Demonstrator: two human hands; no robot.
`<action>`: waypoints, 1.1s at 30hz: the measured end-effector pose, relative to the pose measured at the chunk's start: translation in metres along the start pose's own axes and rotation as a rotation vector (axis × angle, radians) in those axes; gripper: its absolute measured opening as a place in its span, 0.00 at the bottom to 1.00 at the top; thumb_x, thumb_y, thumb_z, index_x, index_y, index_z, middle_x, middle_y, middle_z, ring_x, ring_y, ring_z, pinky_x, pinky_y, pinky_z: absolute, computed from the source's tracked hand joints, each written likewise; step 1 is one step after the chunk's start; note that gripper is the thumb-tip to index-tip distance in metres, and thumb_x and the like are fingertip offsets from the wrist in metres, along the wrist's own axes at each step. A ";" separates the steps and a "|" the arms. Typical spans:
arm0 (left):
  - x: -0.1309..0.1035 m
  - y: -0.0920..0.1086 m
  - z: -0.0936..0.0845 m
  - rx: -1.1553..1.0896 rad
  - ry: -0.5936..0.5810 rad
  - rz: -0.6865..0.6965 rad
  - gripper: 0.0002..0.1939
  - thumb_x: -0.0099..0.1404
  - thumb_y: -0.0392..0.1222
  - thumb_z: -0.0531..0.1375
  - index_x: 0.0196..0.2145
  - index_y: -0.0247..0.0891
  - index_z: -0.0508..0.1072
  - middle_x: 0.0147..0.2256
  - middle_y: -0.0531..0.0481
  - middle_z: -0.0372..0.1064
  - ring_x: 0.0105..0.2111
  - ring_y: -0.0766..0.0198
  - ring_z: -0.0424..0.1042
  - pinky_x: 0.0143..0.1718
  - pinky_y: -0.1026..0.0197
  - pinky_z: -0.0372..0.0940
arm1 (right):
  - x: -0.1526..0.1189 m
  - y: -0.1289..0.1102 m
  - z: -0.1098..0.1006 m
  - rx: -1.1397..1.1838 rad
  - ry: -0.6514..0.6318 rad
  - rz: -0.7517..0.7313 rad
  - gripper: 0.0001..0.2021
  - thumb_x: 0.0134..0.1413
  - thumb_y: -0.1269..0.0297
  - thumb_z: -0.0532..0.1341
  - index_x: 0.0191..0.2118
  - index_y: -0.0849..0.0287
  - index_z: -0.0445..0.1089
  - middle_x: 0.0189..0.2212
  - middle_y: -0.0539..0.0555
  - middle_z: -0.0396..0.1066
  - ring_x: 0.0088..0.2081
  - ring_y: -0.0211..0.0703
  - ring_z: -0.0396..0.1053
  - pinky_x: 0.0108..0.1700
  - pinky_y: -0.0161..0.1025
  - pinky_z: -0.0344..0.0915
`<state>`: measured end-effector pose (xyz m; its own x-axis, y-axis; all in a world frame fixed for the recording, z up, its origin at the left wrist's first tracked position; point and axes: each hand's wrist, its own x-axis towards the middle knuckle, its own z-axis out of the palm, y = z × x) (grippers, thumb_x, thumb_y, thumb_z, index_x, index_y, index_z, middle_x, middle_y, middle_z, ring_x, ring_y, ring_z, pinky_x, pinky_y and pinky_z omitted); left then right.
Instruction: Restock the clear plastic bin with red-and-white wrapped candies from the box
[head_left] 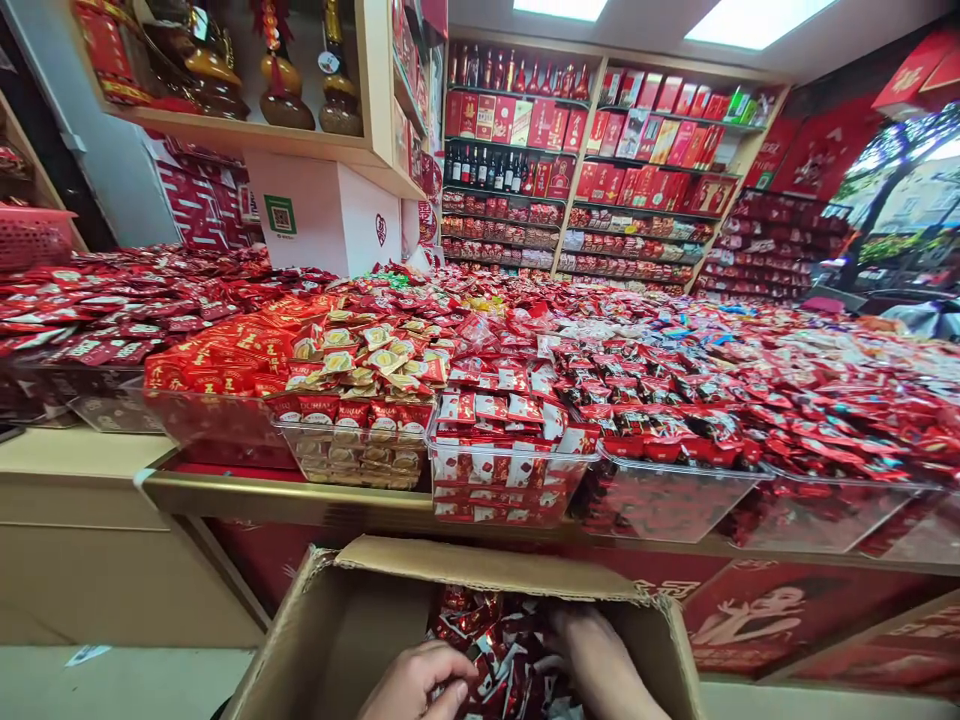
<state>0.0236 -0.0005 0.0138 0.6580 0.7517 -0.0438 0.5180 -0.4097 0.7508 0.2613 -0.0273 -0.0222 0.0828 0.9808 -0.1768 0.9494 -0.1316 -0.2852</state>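
1. The open brown cardboard box [352,620] is seen as matt, rough-edged paperboard.
2. The small red and white foil-wrapped sweets [495,640] inside are glossy and crinkled.
3. The clear rectangular plastic bins [502,480] are smooth and shiny.
4. The pale beige counter ledge [67,450] is finished matt.

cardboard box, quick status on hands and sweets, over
Left hand and right hand both down in cardboard box, among red wrapped sweets. Grip unclear. Nothing blocking.

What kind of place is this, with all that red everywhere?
Most likely a sweet or gift shop. Clear bins heaped with wrapped candies line a long counter, wall shelves carry red gift boxes and bottles, and both hands, left and right, dig into a cardboard box of packets.
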 end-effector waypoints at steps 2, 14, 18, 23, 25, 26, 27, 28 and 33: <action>0.001 0.007 -0.004 -0.082 0.037 -0.022 0.11 0.56 0.37 0.53 0.36 0.41 0.72 0.36 0.49 0.72 0.37 0.61 0.69 0.40 0.64 0.61 | -0.014 -0.004 -0.011 0.138 0.028 -0.047 0.08 0.49 0.69 0.51 0.28 0.59 0.67 0.31 0.56 0.69 0.36 0.46 0.63 0.36 0.38 0.56; 0.014 0.065 -0.002 -0.912 -0.055 -0.191 0.20 0.55 0.45 0.59 0.44 0.32 0.66 0.24 0.51 0.71 0.20 0.72 0.63 0.21 0.68 0.61 | -0.052 -0.056 -0.050 1.579 -0.065 0.009 0.13 0.48 0.57 0.58 0.23 0.62 0.60 0.18 0.47 0.61 0.22 0.31 0.54 0.26 0.31 0.51; 0.013 0.074 -0.012 -0.940 0.009 -0.212 0.20 0.54 0.44 0.60 0.43 0.32 0.68 0.22 0.52 0.70 0.19 0.73 0.64 0.21 0.69 0.63 | -0.053 -0.065 -0.054 1.739 -0.025 0.010 0.11 0.48 0.60 0.59 0.23 0.62 0.61 0.18 0.46 0.61 0.21 0.31 0.55 0.26 0.31 0.52; 0.010 0.084 -0.017 -1.153 0.029 -0.299 0.16 0.58 0.44 0.57 0.42 0.33 0.67 0.30 0.45 0.72 0.27 0.68 0.71 0.24 0.70 0.63 | -0.053 -0.071 -0.061 1.853 -0.010 0.006 0.08 0.49 0.62 0.58 0.25 0.61 0.64 0.20 0.47 0.64 0.22 0.32 0.58 0.27 0.31 0.55; 0.007 0.087 -0.018 -1.175 0.046 -0.283 0.15 0.58 0.43 0.56 0.41 0.33 0.68 0.32 0.44 0.72 0.28 0.67 0.71 0.24 0.70 0.62 | -0.053 -0.071 -0.062 1.848 -0.005 0.002 0.07 0.48 0.62 0.59 0.26 0.60 0.65 0.21 0.48 0.65 0.22 0.32 0.59 0.27 0.31 0.55; 0.006 0.089 -0.019 -1.196 0.055 -0.276 0.14 0.58 0.43 0.56 0.40 0.33 0.69 0.32 0.44 0.72 0.29 0.66 0.71 0.25 0.69 0.62 | -0.053 -0.071 -0.062 1.840 0.006 -0.004 0.07 0.48 0.62 0.59 0.26 0.60 0.65 0.21 0.47 0.65 0.22 0.32 0.59 0.27 0.32 0.56; 0.004 0.090 -0.020 -1.235 0.042 -0.281 0.14 0.59 0.44 0.55 0.40 0.33 0.69 0.33 0.43 0.72 0.30 0.65 0.71 0.26 0.69 0.62 | -0.053 -0.070 -0.062 1.825 0.026 -0.014 0.07 0.48 0.61 0.59 0.27 0.60 0.65 0.21 0.47 0.65 0.22 0.32 0.59 0.28 0.32 0.57; 0.003 0.091 -0.021 -1.287 0.013 -0.293 0.15 0.59 0.46 0.54 0.40 0.34 0.69 0.34 0.43 0.72 0.31 0.64 0.71 0.27 0.68 0.63 | -0.053 -0.070 -0.062 1.793 0.050 -0.026 0.07 0.48 0.61 0.59 0.28 0.59 0.66 0.21 0.47 0.65 0.22 0.33 0.60 0.28 0.33 0.58; 0.001 0.088 -0.022 -1.344 0.012 -0.317 0.12 0.57 0.42 0.57 0.40 0.41 0.69 0.32 0.51 0.71 0.28 0.69 0.70 0.26 0.71 0.61 | -0.055 -0.073 -0.069 1.587 0.146 0.005 0.11 0.44 0.59 0.62 0.33 0.60 0.69 0.27 0.52 0.69 0.29 0.38 0.64 0.33 0.35 0.60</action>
<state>0.0578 -0.0248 0.0943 0.6036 0.7256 -0.3305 -0.2814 0.5817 0.7632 0.2087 -0.0621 0.0734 0.2008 0.9723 -0.1197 -0.3077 -0.0534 -0.9500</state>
